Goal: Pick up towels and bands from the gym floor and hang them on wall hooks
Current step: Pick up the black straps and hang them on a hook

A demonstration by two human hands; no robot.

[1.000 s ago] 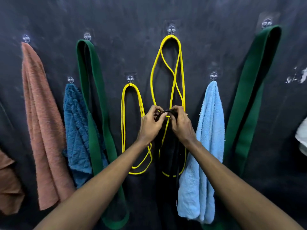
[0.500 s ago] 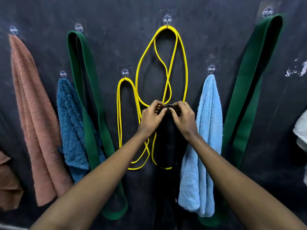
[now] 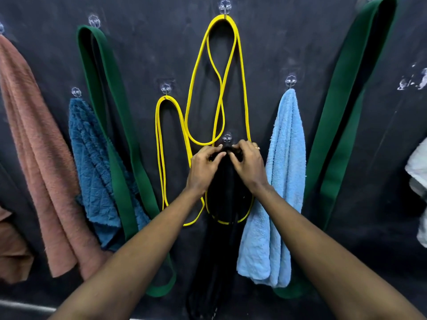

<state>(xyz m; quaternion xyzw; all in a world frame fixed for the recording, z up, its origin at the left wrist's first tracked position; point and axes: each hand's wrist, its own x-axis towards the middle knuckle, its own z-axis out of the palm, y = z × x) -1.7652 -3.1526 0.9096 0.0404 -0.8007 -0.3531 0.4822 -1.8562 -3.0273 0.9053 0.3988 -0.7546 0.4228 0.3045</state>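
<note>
Dark wall [image 3: 150, 54], clear hooks in staggered rows. From the left edge: salmon towel [image 3: 34, 158], dark blue towel [image 3: 92, 169], left green band [image 3: 129, 181] crossing over that towel, short yellow band [image 3: 165, 98], long yellow band [image 3: 225, 17] on the top centre hook [image 3: 225, 6]. Low centre hook [image 3: 227, 137]: black band [image 3: 221, 192] hangs below it, possibly not yet seated on it. Then light blue towel [image 3: 284, 169], right green band [image 3: 346, 112], and a white cloth [image 3: 419, 176] at the right edge.

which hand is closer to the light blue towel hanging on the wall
Right. The right hand is just left of the light blue terry towel; the left hand is further left, across the black band both pinch.
</note>
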